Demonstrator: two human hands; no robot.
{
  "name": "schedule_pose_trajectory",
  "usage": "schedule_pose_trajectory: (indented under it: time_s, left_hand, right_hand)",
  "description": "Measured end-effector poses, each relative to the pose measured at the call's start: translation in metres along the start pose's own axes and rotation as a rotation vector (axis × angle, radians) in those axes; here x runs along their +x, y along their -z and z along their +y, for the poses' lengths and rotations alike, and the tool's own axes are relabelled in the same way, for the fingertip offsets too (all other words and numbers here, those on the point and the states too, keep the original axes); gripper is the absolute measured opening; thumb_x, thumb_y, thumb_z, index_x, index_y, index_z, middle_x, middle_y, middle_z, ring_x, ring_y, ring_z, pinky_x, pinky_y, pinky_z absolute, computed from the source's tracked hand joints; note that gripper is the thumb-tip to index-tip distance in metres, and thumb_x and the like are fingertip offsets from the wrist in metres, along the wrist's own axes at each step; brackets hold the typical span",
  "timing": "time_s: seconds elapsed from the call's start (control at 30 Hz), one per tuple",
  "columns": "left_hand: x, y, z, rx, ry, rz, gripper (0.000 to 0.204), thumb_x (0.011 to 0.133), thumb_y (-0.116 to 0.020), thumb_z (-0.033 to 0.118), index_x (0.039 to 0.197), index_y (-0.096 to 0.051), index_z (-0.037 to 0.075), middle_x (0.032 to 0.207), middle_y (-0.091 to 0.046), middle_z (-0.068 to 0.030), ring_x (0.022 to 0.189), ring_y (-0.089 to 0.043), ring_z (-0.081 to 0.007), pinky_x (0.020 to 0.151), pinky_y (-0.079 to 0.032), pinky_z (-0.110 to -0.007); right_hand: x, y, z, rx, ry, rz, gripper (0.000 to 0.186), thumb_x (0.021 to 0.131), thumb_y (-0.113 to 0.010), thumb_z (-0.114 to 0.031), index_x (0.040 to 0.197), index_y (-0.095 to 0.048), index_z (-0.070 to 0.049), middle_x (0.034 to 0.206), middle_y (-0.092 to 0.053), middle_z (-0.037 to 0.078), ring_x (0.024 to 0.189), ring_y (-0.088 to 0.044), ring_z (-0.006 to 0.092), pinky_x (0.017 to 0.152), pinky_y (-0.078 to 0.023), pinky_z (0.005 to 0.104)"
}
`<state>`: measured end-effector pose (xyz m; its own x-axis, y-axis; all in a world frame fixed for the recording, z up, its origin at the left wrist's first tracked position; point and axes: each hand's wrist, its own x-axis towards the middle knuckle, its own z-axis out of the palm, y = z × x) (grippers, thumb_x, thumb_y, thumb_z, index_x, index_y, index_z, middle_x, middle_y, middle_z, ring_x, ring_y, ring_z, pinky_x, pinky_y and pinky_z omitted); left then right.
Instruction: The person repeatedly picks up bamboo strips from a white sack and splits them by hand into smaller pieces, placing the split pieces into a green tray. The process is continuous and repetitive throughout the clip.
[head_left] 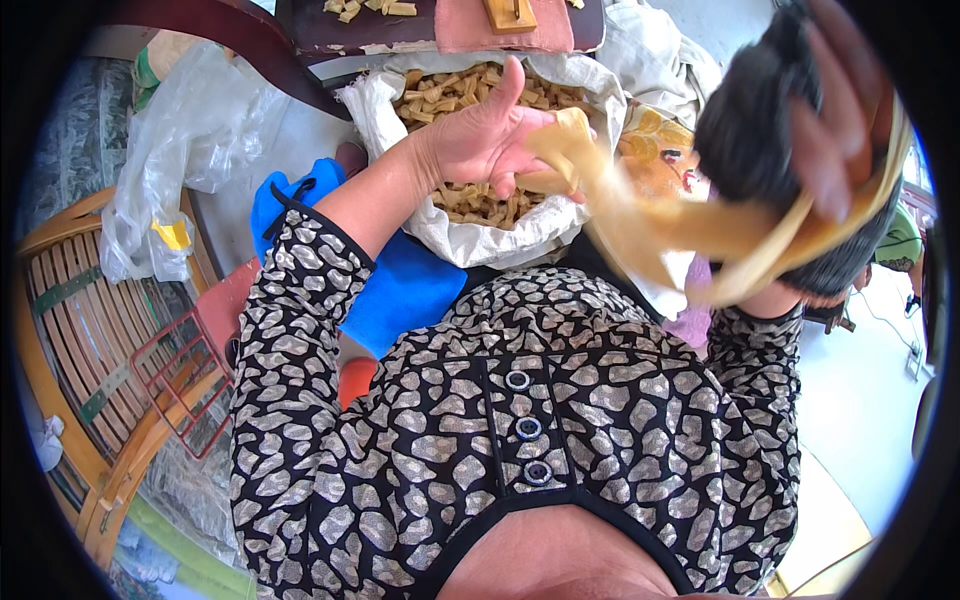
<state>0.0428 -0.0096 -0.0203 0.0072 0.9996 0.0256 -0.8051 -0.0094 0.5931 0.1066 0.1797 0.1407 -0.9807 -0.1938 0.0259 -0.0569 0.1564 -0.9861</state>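
My left hand (pixel 500 150) is over a white woven sack (pixel 390 120) full of short, light-brown pieces (pixel 480 205). Its thumb sticks up, apart from the loosely bent fingers, and a pale yellow strip (pixel 645 230) lies against their tips. At the upper right, my right hand (pixel 830 130) is raised and blurred, in what looks like a dark covering that leaves the fingers bare. Its fingers are curled on the same strip, which hangs in loops and runs across toward my left hand.
Beyond the sack a dark seat (pixel 360 35) holds more pieces, a pink cloth and a wooden block (pixel 505 14). Left are clear plastic bags (pixel 170 150), a slatted wooden chair (pixel 70 330), a red wire rack (pixel 180 370) and blue cloth (pixel 400 290). Someone's green-clad leg (pixel 895 245) shows far right.
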Motion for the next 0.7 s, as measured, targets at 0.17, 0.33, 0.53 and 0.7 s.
schedule_pose_trajectory:
  time_s: [0.17, 0.33, 0.53, 0.7]
  left_hand:
    - [-0.002, 0.008, 0.001, -0.22, -0.309, 0.237, 0.087, 0.077, -0.046, 0.067, 0.127, -0.033, -0.003, 0.122, -0.049, -0.0186, 0.113, -0.051, -0.0254, 0.049, -0.054, -0.019]
    - [-0.017, 0.008, 0.022, -0.126, -0.368, 0.174, 0.049, 0.093, -0.041, 0.041, 0.113, -0.049, -0.002, 0.07, -0.052, 0.0001, 0.078, -0.059, -0.0151, 0.044, -0.043, -0.016]
    - [-0.038, -0.014, 0.045, 0.443, -0.404, 0.319, 0.042, 0.095, -0.039, 0.036, 0.109, -0.052, -0.002, 0.061, -0.049, 0.0025, 0.064, -0.058, -0.0122, 0.041, -0.037, -0.016]
    - [-0.044, -0.013, 0.049, 0.407, -0.534, 0.34, 0.043, 0.089, -0.051, 0.035, 0.11, -0.05, -0.002, 0.085, -0.056, -0.0076, 0.092, -0.061, -0.0218, 0.047, -0.05, -0.019]
  right_hand:
    - [-0.012, -0.044, -0.015, 0.622, -0.092, -0.571, 0.025, 0.087, -0.053, -0.023, 0.091, -0.058, 0.001, 0.075, -0.059, 0.006, 0.057, -0.056, 0.0168, 0.048, -0.046, 0.026]
    - [-0.021, -0.063, 0.003, -0.119, -0.004, -0.587, 0.024, 0.084, -0.055, -0.024, 0.091, -0.059, -0.002, 0.073, -0.061, 0.009, 0.06, -0.06, 0.0213, 0.051, -0.047, 0.0321]
    - [0.013, -0.069, 0.094, -1.097, 0.006, -0.282, 0.014, 0.077, -0.051, -0.02, 0.077, -0.057, -0.006, 0.064, -0.061, 0.013, 0.059, -0.06, 0.0308, 0.055, -0.047, 0.0422]
    - [0.024, -0.088, 0.196, -1.299, -0.287, -0.357, 0.023, 0.08, -0.048, -0.019, 0.092, -0.064, -0.008, 0.087, -0.064, 0.017, 0.08, -0.063, 0.0312, 0.07, -0.049, 0.0414]
